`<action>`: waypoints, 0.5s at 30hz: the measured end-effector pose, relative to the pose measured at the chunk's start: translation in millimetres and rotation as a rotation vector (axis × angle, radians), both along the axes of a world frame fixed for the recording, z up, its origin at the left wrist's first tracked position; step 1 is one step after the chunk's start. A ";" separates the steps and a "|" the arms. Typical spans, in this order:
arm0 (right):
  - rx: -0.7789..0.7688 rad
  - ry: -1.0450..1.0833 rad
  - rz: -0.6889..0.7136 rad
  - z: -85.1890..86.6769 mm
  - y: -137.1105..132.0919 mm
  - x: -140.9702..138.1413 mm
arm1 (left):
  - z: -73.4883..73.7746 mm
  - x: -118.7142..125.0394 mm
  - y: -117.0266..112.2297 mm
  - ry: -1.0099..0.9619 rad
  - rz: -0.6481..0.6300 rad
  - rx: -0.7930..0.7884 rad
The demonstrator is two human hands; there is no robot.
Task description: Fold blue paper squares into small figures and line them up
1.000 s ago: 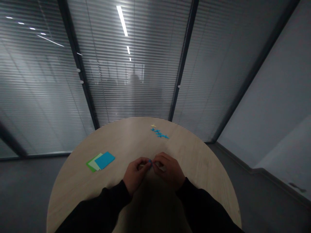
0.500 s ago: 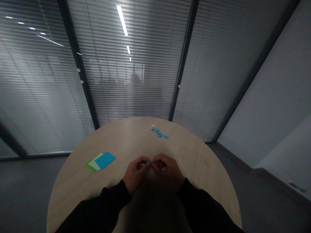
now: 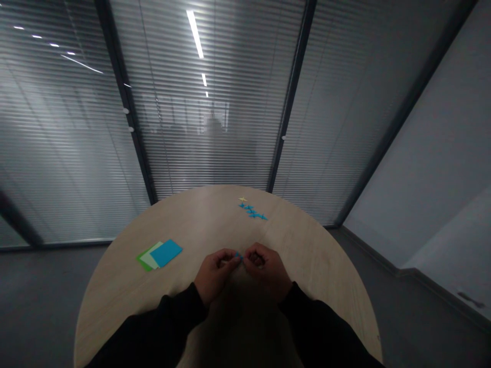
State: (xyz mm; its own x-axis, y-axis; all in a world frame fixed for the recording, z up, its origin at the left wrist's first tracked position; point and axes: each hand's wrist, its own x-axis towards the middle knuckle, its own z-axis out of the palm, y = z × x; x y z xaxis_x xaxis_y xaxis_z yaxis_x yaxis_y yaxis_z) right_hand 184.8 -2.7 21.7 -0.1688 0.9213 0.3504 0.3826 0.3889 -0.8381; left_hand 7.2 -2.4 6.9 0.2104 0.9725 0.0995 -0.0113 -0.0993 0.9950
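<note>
Over the near part of the round wooden table [image 3: 307, 255], my left hand [image 3: 215, 273] and my right hand [image 3: 266, 271] meet at their fingertips. Pinched between them is a small piece of blue folded paper [image 3: 239, 256], mostly hidden by my fingers. Farther off lies a row of several small blue paper stars [image 3: 251, 210], with a pale yellow paper star [image 3: 242, 199] at its far end. To the left of my left hand, a blue paper sheet [image 3: 165, 253] overlaps a pale green sheet [image 3: 149, 259] and a darker green sheet [image 3: 140, 261].
Behind the table's far edge stand glass partitions with slatted blinds [image 3: 207, 143] and dark metal frames. A pale wall [image 3: 433, 153] runs along the right side. Grey floor [image 3: 46, 286] surrounds the table.
My hands have drawn slightly closer together around the blue paper piece. The paper stars and sheets on the table have not moved.
</note>
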 end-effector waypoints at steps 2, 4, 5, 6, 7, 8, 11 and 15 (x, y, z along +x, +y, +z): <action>-0.008 -0.002 0.010 -1.5 0.1 -0.2 | 0.0 1.0 -0.7 0.037 -0.005 0.016; -0.022 0.003 0.020 -2.7 0.0 -0.4 | -0.7 1.6 -0.4 0.054 -0.002 0.032; -0.030 0.010 0.020 -3.2 -0.2 -0.5 | -1.3 1.7 0.1 0.056 0.008 0.040; -0.038 0.020 0.022 -3.6 -0.4 -0.5 | -1.8 1.5 0.7 0.056 0.019 0.045; -0.045 0.030 0.026 -3.9 -0.5 -0.5 | -2.3 1.2 1.3 0.054 0.030 0.048; -0.049 0.040 0.028 -4.3 -0.4 -0.3 | -2.8 0.7 1.9 0.049 0.041 0.049; -0.035 0.038 0.034 -5.7 0.7 0.6 | -4.0 -1.1 3.2 0.027 0.043 0.035; -0.008 -0.005 0.030 -6.3 1.8 1.3 | -4.5 -2.0 2.8 -0.012 0.034 0.044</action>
